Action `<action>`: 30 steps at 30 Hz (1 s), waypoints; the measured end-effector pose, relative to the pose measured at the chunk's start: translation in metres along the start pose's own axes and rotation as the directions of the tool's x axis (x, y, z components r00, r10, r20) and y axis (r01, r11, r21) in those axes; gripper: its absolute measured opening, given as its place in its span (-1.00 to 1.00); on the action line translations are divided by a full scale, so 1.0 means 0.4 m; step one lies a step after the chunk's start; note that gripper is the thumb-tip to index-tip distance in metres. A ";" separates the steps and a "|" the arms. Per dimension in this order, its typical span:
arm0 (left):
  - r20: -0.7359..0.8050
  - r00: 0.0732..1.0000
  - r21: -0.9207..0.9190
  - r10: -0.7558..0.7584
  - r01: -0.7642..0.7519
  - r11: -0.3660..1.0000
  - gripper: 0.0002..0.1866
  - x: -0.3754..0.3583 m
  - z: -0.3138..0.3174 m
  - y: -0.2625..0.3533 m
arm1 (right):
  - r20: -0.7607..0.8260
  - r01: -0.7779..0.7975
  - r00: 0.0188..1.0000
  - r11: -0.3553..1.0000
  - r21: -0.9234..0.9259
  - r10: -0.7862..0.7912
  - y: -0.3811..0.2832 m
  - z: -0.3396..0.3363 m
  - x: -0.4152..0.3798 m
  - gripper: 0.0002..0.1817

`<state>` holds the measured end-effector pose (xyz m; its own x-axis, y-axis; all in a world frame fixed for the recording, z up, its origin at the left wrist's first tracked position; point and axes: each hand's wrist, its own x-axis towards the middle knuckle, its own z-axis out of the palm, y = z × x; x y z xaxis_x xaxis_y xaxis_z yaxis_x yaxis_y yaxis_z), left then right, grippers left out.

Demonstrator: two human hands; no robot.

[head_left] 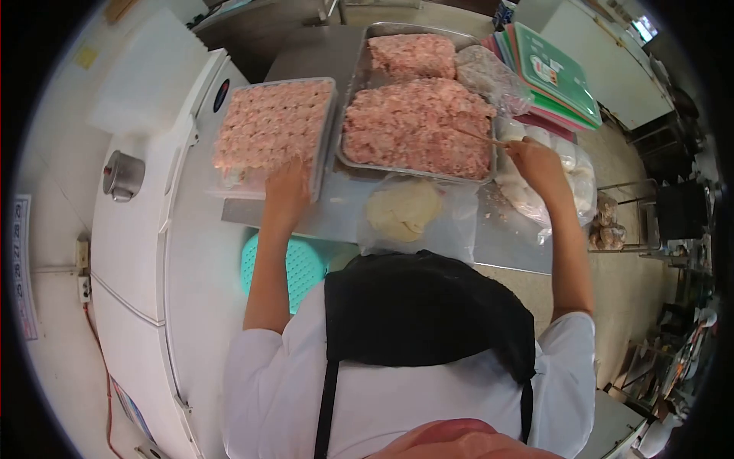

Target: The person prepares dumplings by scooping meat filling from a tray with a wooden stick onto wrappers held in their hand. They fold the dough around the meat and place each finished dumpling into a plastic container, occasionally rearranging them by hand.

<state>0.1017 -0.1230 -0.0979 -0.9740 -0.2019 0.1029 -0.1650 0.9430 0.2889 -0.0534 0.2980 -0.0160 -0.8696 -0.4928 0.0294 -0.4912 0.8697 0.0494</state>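
Note:
My left hand is at the lower right of a clear plastic tray, beside packed rows of pink meat dumplings. Its fingers are bent together; whatever they pinch is hidden. My right hand grips a thin wooden stick, whose far end reaches the ground meat. That meat fills a metal tray, with a second mound behind. Between my hands, a stack of round pale dough wrappers lies on a plastic sheet.
Bags of white dough pieces lie under my right forearm. Colored plastic lids are piled at the back right, near a tied plastic bag. A turquoise perforated stool is below the table's left edge. A white freezer stands at left.

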 end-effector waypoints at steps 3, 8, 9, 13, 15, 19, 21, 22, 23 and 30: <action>-0.311 0.878 0.002 0.363 -0.381 0.924 -0.54 -0.005 -0.003 0.141 | -0.057 0.100 0.991 0.961 -0.258 -0.118 0.087 -0.055 0.027 -0.72; -0.117 0.903 -0.339 0.414 -0.428 0.838 -0.63 -0.028 0.139 0.331 | -0.246 0.216 0.892 0.835 -0.506 -0.380 0.109 -0.038 0.122 -0.88; -0.073 0.905 -0.382 0.419 -0.413 0.827 -0.66 -0.031 0.174 0.345 | -0.198 0.268 0.894 0.834 -0.482 -0.402 0.095 -0.017 0.124 -0.91; 0.049 0.910 -0.317 0.412 -0.377 0.870 -0.65 -0.042 0.229 0.375 | 0.054 0.433 0.889 0.796 -0.424 -0.455 0.004 -0.015 0.103 -0.91; 0.133 0.919 -0.274 0.372 -0.327 0.905 -0.65 -0.051 0.220 0.386 | 0.166 0.462 0.885 0.781 -0.421 -0.434 -0.032 -0.049 0.067 -0.92; 0.059 0.947 -0.240 0.315 -0.293 0.925 -0.62 -0.065 0.232 0.395 | 0.080 0.566 0.819 0.781 -0.263 -0.568 0.034 -0.042 0.062 -0.91; 0.051 0.953 -0.240 0.300 -0.280 0.930 -0.63 -0.064 0.255 0.384 | 0.054 0.571 0.817 0.794 -0.208 -0.574 0.057 -0.036 0.065 -0.88; 0.062 0.948 -0.226 0.313 -0.292 0.929 -0.66 -0.059 0.274 0.369 | 0.072 0.583 0.811 0.788 -0.199 -0.581 0.062 -0.043 0.062 -0.86; 0.073 0.942 -0.213 0.326 -0.305 0.928 -0.68 -0.050 0.294 0.350 | 0.091 0.593 0.804 0.783 -0.189 -0.587 0.068 -0.057 0.055 -0.84; 0.090 0.984 -0.417 0.156 -0.105 0.903 -0.76 -0.028 0.291 0.334 | 0.140 0.469 0.850 0.851 0.235 -0.507 0.181 0.077 0.081 -0.69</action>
<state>0.0725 0.0359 -0.1711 -0.9978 -0.0278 0.0606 0.0180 0.7626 0.6466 -0.1188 0.3457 -0.0424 -0.4975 -0.8561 -0.1398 -0.8378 0.5160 -0.1784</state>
